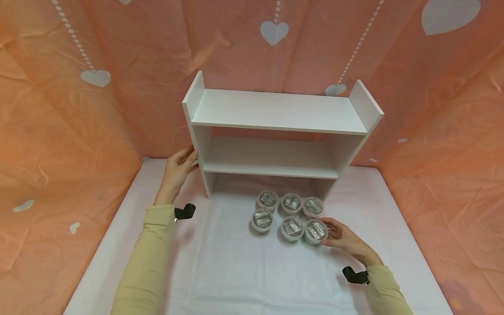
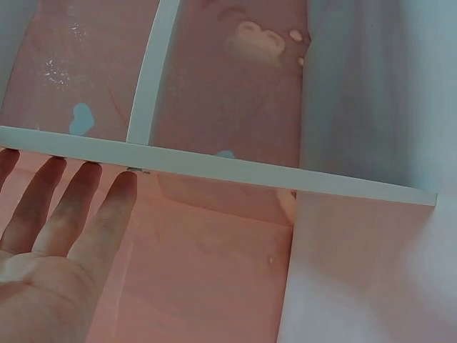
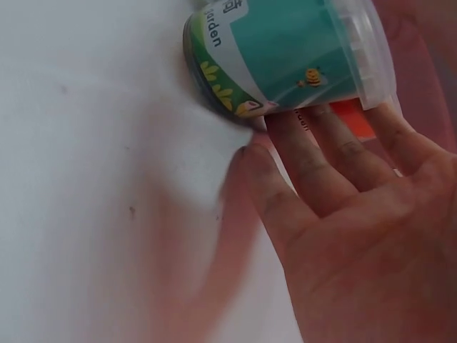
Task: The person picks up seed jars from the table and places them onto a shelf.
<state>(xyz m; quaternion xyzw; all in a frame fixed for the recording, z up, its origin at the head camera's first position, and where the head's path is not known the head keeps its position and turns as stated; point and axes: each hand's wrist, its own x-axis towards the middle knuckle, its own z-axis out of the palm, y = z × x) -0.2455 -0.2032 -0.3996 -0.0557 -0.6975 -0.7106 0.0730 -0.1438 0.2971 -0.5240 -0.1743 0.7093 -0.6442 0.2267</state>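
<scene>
A white shelf unit [image 1: 271,156] stands at the back of the table. My left hand [image 1: 178,173] touches its left side panel; in the left wrist view, the straight fingers [image 2: 86,207] meet the panel's edge. Several small lidded plastic tubs [image 1: 292,202] stand in two rows at the unit's front right, silvery wrapped pieces showing through their lids. My right hand [image 1: 346,239] holds the front-right tub [image 1: 316,229] at its side, thumb in front and fingers behind. In the right wrist view, that tub [image 3: 293,61] has a teal-green label with a bee; its far side is hidden.
A white cloth [image 1: 232,271] covers the table. Orange-pink sheets [image 1: 157,52] with white hearts hang behind and on both sides. The unit has a top board [image 1: 275,111] between raised ends, a middle board [image 1: 271,157] and an open space beneath. Each wrist carries a black camera [image 1: 185,211].
</scene>
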